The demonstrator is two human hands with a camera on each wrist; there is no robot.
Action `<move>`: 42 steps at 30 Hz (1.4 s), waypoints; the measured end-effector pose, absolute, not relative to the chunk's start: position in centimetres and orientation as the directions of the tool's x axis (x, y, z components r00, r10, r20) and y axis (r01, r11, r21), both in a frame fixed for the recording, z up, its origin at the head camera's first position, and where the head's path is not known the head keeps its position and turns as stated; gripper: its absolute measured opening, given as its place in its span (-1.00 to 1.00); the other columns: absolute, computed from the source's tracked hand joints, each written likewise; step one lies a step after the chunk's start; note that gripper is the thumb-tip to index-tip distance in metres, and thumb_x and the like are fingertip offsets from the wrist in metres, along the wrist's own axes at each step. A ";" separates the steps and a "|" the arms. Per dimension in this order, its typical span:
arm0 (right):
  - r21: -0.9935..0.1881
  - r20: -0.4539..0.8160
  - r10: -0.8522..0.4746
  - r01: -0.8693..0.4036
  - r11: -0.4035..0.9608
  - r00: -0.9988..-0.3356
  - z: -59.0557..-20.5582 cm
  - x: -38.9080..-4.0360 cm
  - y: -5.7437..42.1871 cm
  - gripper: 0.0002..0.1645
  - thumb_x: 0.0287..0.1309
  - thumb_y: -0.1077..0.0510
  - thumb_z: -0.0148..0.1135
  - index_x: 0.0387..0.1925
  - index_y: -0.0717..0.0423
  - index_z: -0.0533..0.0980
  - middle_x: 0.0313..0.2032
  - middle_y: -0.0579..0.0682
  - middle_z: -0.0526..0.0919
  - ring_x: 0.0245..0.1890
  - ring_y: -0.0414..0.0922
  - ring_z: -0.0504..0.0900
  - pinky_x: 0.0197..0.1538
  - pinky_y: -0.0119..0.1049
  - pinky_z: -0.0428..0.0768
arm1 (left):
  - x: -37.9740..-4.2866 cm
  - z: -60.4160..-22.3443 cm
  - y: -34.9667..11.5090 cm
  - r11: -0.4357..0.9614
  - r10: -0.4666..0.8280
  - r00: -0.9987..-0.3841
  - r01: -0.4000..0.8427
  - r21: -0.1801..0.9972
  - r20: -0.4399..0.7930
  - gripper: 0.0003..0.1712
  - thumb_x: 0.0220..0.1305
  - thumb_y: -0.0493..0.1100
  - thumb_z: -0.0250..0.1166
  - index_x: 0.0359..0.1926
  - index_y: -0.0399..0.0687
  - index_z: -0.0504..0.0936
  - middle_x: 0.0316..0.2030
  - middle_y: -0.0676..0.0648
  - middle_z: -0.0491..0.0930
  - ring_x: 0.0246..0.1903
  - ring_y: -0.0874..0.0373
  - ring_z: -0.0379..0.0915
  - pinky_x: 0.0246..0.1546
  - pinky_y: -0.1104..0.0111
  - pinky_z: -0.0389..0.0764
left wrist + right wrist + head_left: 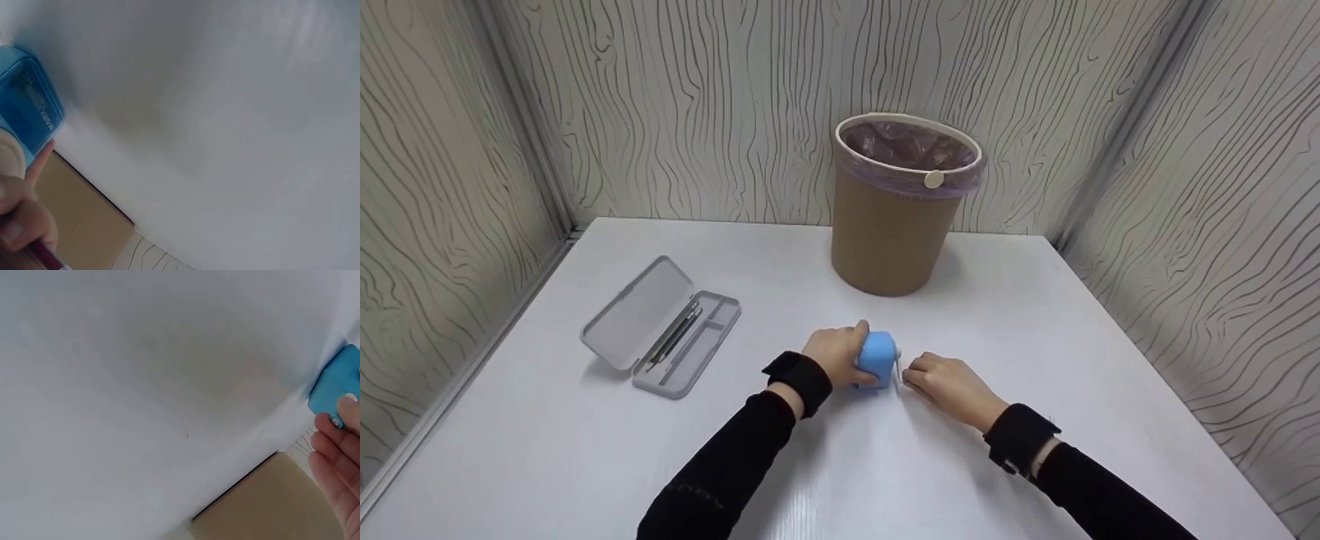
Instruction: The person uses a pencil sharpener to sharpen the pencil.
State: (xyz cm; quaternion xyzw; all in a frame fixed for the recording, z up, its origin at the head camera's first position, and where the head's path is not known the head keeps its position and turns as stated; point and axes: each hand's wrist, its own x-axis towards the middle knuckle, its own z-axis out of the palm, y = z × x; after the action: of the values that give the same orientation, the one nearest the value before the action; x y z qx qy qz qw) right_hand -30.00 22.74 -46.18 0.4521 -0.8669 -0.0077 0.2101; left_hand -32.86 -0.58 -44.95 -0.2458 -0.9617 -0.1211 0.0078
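Note:
My left hand (pixel 836 356) grips a blue crank pencil sharpener (pixel 877 360) on the white table. In the left wrist view, the sharpener (pixel 31 104) has a translucent blue front with lettering. A dark red, pencil-like stick (pixel 46 256) pokes out below the fingers of the left hand (pixel 25 219); most of it is hidden. To the sharpener's right, my right hand (pixel 949 386) holds the crank handle (pixel 898 367). The right wrist view shows thumb and forefinger pinching its small knob (pixel 336 421), with the other fingers lying fairly straight.
A grey pencil case (pixel 679 386) lies with its lid up on the left, several pencils (pixel 675 335) inside. Behind the hands stands a brown bin (pixel 885 240) with a purple liner (pixel 877 142). Wood-patterned walls (pixel 697 112) enclose the table (pixel 585 465) at the back and sides.

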 end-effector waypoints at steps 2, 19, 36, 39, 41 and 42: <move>0.224 0.365 -0.796 -0.784 0.579 -0.483 -46.1 -29.9 22.8 -0.92 0.14 0.25 0.44 -0.29 0.15 0.71 -0.35 -0.02 0.74 -0.31 -0.12 0.69 -0.26 -0.34 0.71 | -32.7 -44.9 -0.5 0.853 0.466 -0.882 0.468 0.232 0.066 -0.09 0.14 0.27 0.50 0.34 -0.06 0.35 0.13 -0.12 0.71 0.06 0.04 0.71 0.15 0.21 0.69; 0.324 0.434 -0.807 -0.766 0.555 -0.400 -43.2 -30.3 23.4 -0.85 0.11 0.24 0.48 -0.26 0.12 0.68 -0.34 -0.06 0.72 -0.29 -0.17 0.69 -0.29 -0.42 0.70 | -33.1 -44.9 -0.3 0.835 0.517 -0.848 0.530 0.148 0.119 -0.18 0.10 0.26 0.53 0.20 -0.06 0.41 0.01 -0.10 0.76 -0.05 0.05 0.76 0.01 0.24 0.74; 0.135 0.406 -0.702 -0.721 0.679 -0.585 -41.1 -34.4 22.3 -0.80 0.17 0.31 0.41 -0.14 0.19 0.74 -0.25 0.06 0.77 -0.19 -0.01 0.75 -0.12 -0.22 0.76 | -33.2 -45.0 -0.2 0.822 0.541 -0.837 0.547 0.159 0.083 -0.11 0.15 0.27 0.49 0.32 -0.06 0.35 0.07 -0.11 0.73 0.01 0.06 0.73 0.11 0.25 0.71; 0.120 0.390 -0.686 -0.705 0.699 -0.614 -41.4 -34.9 22.0 -0.77 0.18 0.30 0.40 -0.11 0.20 0.74 -0.25 0.08 0.77 -0.20 0.00 0.76 -0.11 -0.21 0.76 | -33.2 -45.2 -0.2 0.823 0.538 -0.840 0.543 0.167 0.078 -0.08 0.15 0.27 0.49 0.35 -0.07 0.33 0.09 -0.11 0.72 0.03 0.06 0.72 0.14 0.25 0.69; 0.113 0.389 -0.676 -0.695 0.710 -0.626 -41.6 -35.2 21.8 -0.77 0.19 0.28 0.40 -0.10 0.20 0.74 -0.25 0.08 0.78 -0.20 0.01 0.76 -0.11 -0.21 0.76 | -33.3 -45.2 -0.2 0.821 0.539 -0.839 0.544 0.172 0.078 -0.06 0.15 0.27 0.49 0.37 -0.08 0.32 0.11 -0.12 0.71 0.05 0.06 0.72 0.16 0.25 0.69; 0.109 0.390 -0.671 -0.692 0.714 -0.631 -41.7 -35.3 21.8 -0.77 0.20 0.28 0.39 -0.10 0.20 0.74 -0.25 0.08 0.78 -0.20 0.01 0.76 -0.10 -0.21 0.76 | -33.2 -45.2 -0.2 0.820 0.540 -0.838 0.545 0.174 0.080 -0.05 0.15 0.27 0.49 0.38 -0.08 0.32 0.11 -0.12 0.71 0.05 0.06 0.72 0.16 0.25 0.68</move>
State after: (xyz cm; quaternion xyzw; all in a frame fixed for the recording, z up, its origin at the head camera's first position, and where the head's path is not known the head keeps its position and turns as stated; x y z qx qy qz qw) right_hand -35.31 21.75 -41.75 0.3773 -0.9026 0.0257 0.2055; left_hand -33.23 -0.19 -45.21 -0.2842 -0.9539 -0.0952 0.0138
